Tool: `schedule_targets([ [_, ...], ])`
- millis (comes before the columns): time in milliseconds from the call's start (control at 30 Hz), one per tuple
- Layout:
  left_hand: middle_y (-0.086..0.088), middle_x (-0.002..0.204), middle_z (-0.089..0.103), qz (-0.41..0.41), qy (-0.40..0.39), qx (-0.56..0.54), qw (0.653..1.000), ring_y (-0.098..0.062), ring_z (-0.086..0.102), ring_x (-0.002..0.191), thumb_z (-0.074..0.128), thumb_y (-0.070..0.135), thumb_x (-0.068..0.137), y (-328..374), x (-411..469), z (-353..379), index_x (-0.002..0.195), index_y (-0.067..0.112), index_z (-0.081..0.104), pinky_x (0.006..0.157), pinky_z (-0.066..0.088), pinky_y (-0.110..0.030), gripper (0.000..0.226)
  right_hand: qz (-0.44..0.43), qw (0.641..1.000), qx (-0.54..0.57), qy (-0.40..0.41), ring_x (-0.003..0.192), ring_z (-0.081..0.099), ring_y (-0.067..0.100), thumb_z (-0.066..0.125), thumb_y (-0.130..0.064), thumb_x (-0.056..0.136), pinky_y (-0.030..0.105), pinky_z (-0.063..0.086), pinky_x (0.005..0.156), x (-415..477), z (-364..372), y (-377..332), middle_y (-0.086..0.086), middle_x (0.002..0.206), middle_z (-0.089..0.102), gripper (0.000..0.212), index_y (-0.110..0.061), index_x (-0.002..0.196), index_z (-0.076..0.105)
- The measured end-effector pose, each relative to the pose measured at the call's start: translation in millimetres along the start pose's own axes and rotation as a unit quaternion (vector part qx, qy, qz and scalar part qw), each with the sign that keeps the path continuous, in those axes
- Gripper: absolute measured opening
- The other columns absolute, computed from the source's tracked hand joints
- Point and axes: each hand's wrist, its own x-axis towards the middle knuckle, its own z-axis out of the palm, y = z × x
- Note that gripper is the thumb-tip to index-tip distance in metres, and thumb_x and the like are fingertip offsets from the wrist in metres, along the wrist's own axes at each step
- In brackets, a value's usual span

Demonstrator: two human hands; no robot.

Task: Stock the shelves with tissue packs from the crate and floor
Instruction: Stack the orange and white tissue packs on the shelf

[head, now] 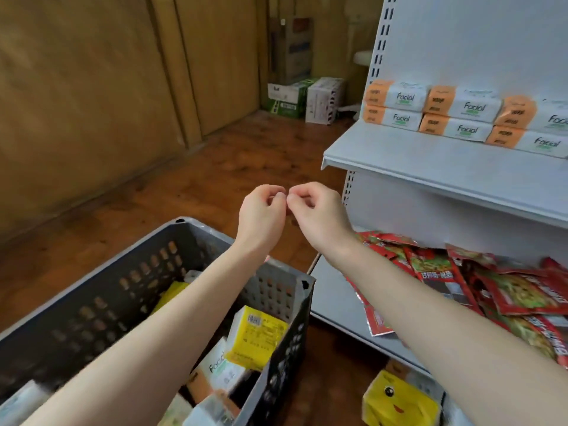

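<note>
- Head view: left hand (pixel 261 215) and right hand (pixel 318 215) are raised side by side above the far corner of the crate, fingertips meeting.
- Both grips are closed: fingers curled in, with nothing visible inside either one.
- Grey perforated plastic crate (pixel 92 302) sits low left, under the left forearm, just beside the shelving unit.
- Inside the crate a yellow tissue pack (pixel 258 336) leans on the near-right wall, with a white "Facial" pack (pixel 221 372) just below it. The rest of the contents are blurred.
- Upper shelf (pixel 430 161), at right, carries orange-and-white Facial tissue packs (pixel 461 116) stacked two high in a row against the back panel.
- Lower shelf (pixel 335 299) holds a loose heap of red sachets (pixel 507 290), partly under the right forearm.
- Yellow pack with a cartoon face (pixel 399 404) lies on the wooden floor (pixel 215 167) below the lower shelf, beside the crate.
- Cartons (pixel 307 99) are stacked in the far corner against the wood-panelled wall.
</note>
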Motion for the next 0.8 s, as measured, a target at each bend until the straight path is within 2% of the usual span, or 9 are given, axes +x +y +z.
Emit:
schedule_targets([
  [167, 0.000, 0.105, 0.062, 0.074, -0.019, -0.016, 0.997, -0.016, 0.060, 0.099, 0.044, 0.017, 0.096, 58.5, 36.9, 44.5, 0.117, 0.012, 0.060, 0.089, 0.053, -0.035, 0.027, 0.003, 0.994, 0.010, 0.105, 0.101, 0.061, 0.018, 0.052, -0.018, 0.093, 0.029, 0.052, 0.087, 38.8, -61.0, -6.3, 0.007, 0.109, 0.065, 0.021, -0.009, 0.110, 0.062],
  [300, -0.010, 0.112, 0.064, 0.069, -0.077, -0.029, 0.994, -0.023, 0.060, 0.103, 0.044, 0.017, 0.094, 100.3, 59.3, 95.5, 0.121, 0.008, 0.057, 0.093, 0.050, -0.042, 0.031, 0.037, 0.985, 0.033, 0.166, 0.097, 0.064, 0.026, 0.053, -0.016, 0.089, 0.047, 0.051, 0.089, 68.6, -117.5, 13.5, 0.009, 0.100, 0.068, 0.012, -0.017, 0.098, 0.062],
  [367, -0.012, 0.118, 0.062, 0.062, -0.094, -0.017, 0.993, -0.026, 0.058, 0.108, 0.044, 0.016, 0.093, 109.4, 71.3, 116.6, 0.126, 0.007, 0.054, 0.095, 0.048, -0.041, 0.035, 0.055, 0.978, 0.024, 0.199, 0.096, 0.064, 0.027, 0.054, -0.016, 0.088, 0.049, 0.050, 0.089, 79.9, -145.2, 28.3, 0.006, 0.093, 0.067, 0.010, -0.021, 0.093, 0.060],
  [467, -0.007, 0.120, 0.057, 0.035, -0.114, -0.001, 0.993, -0.025, 0.054, 0.112, 0.043, 0.013, 0.092, 117.3, 93.2, 143.9, 0.128, 0.007, 0.050, 0.085, 0.044, -0.030, 0.037, 0.082, 0.959, 0.027, 0.269, 0.096, 0.063, 0.026, 0.055, -0.012, 0.087, 0.045, 0.049, 0.092, 90.9, -192.0, 50.1, 0.005, 0.092, 0.063, 0.012, -0.017, 0.096, 0.062],
  [533, -0.008, 0.101, 0.058, 0.025, -0.109, 0.012, 0.994, -0.030, 0.056, 0.100, 0.044, 0.011, 0.089, 119.4, 109.6, 158.5, 0.113, 0.005, 0.055, 0.068, 0.042, -0.030, 0.027, 0.106, 0.939, 0.030, 0.327, 0.092, 0.059, 0.019, 0.055, -0.010, 0.086, 0.033, 0.048, 0.091, 95.5, -223.5, 64.3, 0.007, 0.100, 0.065, 0.018, -0.012, 0.101, 0.065],
  [567, -0.014, 0.096, 0.059, 0.022, -0.100, 0.020, 0.995, -0.035, 0.056, 0.093, 0.045, 0.010, 0.086, 120.3, 116.7, 164.5, 0.105, 0.003, 0.055, 0.065, 0.043, -0.035, 0.023, 0.118, 0.925, 0.034, 0.360, 0.090, 0.056, 0.015, 0.055, -0.008, 0.086, 0.026, 0.046, 0.088, 97.4, -238.0, 70.3, 0.007, 0.103, 0.065, 0.020, -0.010, 0.103, 0.065],
  [633, -0.025, 0.103, 0.059, 0.012, -0.081, 0.024, 0.996, -0.042, 0.057, 0.097, 0.047, 0.008, 0.082, 121.9, 129.0, 176.1, 0.106, -0.004, 0.053, 0.075, 0.049, -0.046, 0.028, 0.130, 0.895, 0.056, 0.422, 0.091, 0.054, 0.013, 0.051, -0.004, 0.085, 0.024, 0.043, 0.086, 100.0, -264.7, 79.6, 0.008, 0.109, 0.065, 0.025, -0.010, 0.106, 0.064],
  [733, -0.022, 0.116, 0.054, -0.005, -0.056, 0.027, 0.998, -0.038, 0.054, 0.106, 0.047, 0.006, 0.083, 124.4, 143.5, 186.9, 0.113, -0.003, 0.048, 0.081, 0.046, -0.040, 0.032, 0.141, 0.858, 0.084, 0.486, 0.106, 0.057, 0.018, 0.045, 0.001, 0.084, 0.027, 0.042, 0.095, 104.0, -293.8, 91.8, 0.008, 0.120, 0.060, 0.036, -0.009, 0.116, 0.058],
  [800, -0.021, 0.122, 0.051, -0.018, -0.053, 0.024, 0.998, -0.036, 0.051, 0.112, 0.046, 0.003, 0.084, 125.1, 153.0, 191.9, 0.119, -0.003, 0.043, 0.087, 0.043, -0.039, 0.035, 0.167, 0.848, 0.097, 0.493, 0.119, 0.052, 0.020, 0.043, 0.002, 0.085, 0.024, 0.039, 0.097, 106.7, -305.3, 98.3, 0.007, 0.130, 0.055, 0.043, -0.009, 0.126, 0.051],
])
